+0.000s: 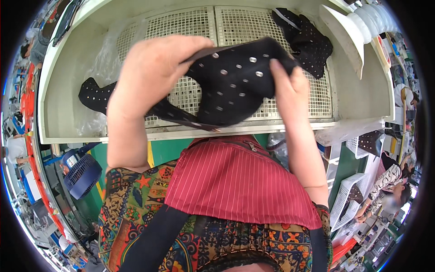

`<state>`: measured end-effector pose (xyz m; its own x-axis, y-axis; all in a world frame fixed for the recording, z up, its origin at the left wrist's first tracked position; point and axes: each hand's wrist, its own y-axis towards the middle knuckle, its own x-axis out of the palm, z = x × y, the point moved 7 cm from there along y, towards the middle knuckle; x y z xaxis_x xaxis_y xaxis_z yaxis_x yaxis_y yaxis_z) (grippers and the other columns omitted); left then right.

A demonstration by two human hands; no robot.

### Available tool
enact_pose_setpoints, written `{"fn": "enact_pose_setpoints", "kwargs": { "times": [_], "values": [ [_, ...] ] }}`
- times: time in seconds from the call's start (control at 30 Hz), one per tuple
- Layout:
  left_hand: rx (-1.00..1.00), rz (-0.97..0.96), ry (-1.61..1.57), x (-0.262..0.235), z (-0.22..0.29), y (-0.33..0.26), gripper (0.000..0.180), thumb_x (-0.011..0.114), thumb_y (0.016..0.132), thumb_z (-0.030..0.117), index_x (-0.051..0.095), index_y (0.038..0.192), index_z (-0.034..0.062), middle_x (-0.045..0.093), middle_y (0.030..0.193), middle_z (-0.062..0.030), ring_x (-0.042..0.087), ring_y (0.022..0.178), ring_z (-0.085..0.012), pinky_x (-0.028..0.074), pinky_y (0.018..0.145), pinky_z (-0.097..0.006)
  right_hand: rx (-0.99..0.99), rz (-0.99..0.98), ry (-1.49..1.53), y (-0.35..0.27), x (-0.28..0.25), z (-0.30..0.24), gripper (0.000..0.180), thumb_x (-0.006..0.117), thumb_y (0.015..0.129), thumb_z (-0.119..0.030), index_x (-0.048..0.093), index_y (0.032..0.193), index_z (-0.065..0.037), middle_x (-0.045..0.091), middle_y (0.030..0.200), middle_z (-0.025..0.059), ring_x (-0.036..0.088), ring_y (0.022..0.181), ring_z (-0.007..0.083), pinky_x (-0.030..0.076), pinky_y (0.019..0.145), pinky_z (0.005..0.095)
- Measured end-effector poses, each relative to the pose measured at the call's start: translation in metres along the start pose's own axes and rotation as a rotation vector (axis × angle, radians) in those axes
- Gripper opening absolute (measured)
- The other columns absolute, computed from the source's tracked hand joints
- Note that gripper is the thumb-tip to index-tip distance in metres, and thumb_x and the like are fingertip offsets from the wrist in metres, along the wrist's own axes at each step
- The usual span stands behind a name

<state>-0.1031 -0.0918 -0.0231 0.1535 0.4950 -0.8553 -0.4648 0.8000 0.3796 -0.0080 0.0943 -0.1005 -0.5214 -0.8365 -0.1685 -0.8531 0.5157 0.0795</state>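
Both of my hands hold up a curved black shoe upper (229, 86), dotted with shiny silver studs, over a pale gridded work tray. My left hand (152, 68) grips its left end, with the fingers wrapped round the edge and partly hidden. My right hand (291, 86) pinches the opposite end between thumb and fingers. Through the opening in the piece the grid shows. Another studded black piece (96, 96) lies at the tray's left, partly hidden behind my left wrist. More black studded pieces (312, 45) lie heaped at the far right.
The tray has a raised rim (217, 129) and a gridded floor (179, 25). Clear plastic film (105, 56) lies at its left. A white hose with a hood (353, 31) stands at the back right. A blue fan (82, 174) is at lower left, white baskets (346, 199) at lower right.
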Motion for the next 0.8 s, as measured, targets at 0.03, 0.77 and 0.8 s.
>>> {"fn": "enact_pose_setpoints", "kwargs": {
  "times": [0.03,0.77,0.8],
  "values": [
    [0.070,-0.001,0.107,-0.008,0.001,0.004,0.023,0.059,0.080,0.004,0.066,0.102,0.0067,0.068,0.093,-0.0109,0.064,0.085,-0.0301,0.050,0.071,-0.036,0.135,-0.063,0.248,0.004,0.017,0.024,0.024,0.054,0.094,-0.013,0.060,0.113,0.000,0.067,0.094,0.0067,0.062,0.082,0.0105,0.050,0.073,0.0231],
    [-0.463,-0.386,0.318,0.111,-0.101,0.016,0.031,0.050,0.091,0.033,0.066,0.100,0.0079,0.067,0.087,-0.0144,0.063,0.083,-0.0361,0.051,0.073,-0.044,-0.183,-0.285,-1.122,0.075,0.036,0.150,0.028,0.052,0.092,-0.019,0.058,0.116,-0.005,0.064,0.101,0.0179,0.063,0.089,0.0331,0.052,0.078,0.0391],
    [-0.480,-0.402,0.317,0.114,-0.100,0.018,0.030,0.050,0.091,0.032,0.066,0.100,0.0075,0.067,0.088,-0.0146,0.063,0.083,-0.0361,0.051,0.074,-0.044,-0.178,-0.290,-1.138,0.075,0.036,0.145,0.029,0.053,0.091,-0.019,0.057,0.117,-0.006,0.064,0.103,0.0174,0.063,0.090,0.0328,0.052,0.078,0.0397]
  ]
}}
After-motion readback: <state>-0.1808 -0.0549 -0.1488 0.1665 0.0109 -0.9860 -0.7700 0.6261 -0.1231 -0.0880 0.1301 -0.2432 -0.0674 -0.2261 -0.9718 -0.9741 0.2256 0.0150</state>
